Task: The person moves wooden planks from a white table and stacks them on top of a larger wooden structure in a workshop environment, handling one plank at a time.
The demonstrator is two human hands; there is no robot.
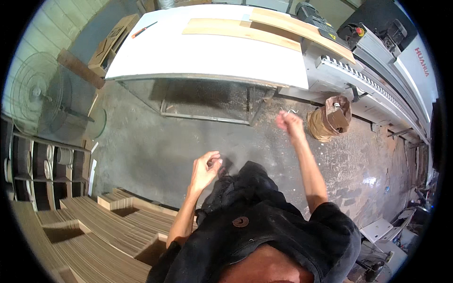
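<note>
My left hand [205,170] is raised in front of my body above the floor, fingers loosely curled and thumb apart, with nothing visible in it. Farther forward and to the right, my right hand [291,124] is stretched out, its fingers smeared by motion. A small white curled strip [292,111] shows right beside those fingers; whether they hold it I cannot tell. Just right of that hand stands a brown paper sack [319,126] with its top open and scraps inside.
Ahead is a white-topped table [155,56] bearing wooden boards [236,30] and an orange-and-black pen-like tool [141,31]. A long machine [377,104] runs along the right. Stacked brown panels [108,236] lie at lower left, below a shelf rack [47,165] and a caged fan [37,89].
</note>
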